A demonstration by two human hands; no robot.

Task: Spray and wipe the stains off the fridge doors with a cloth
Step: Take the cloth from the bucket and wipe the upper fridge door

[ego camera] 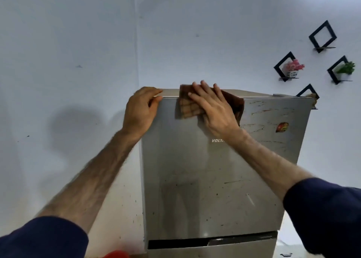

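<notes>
A silver fridge fills the middle of the view, its upper door (205,179) facing me. My right hand (213,107) lies flat with straight fingers on a brown checked cloth (188,107), pressing it against the top of the door. My left hand (141,111) grips the door's top left corner, fingers curled over the edge. Brown streaky stains (261,111) mark the upper right part of the door, right of the cloth. Small dark specks dot the lower part of the door. No spray bottle is in view.
A round sticker (282,127) sits on the door's right side. The lower door (211,251) begins below a dark gap. Black diamond wall shelves (322,36) with small plants hang at the right. A red object (116,254) shows at the bottom edge.
</notes>
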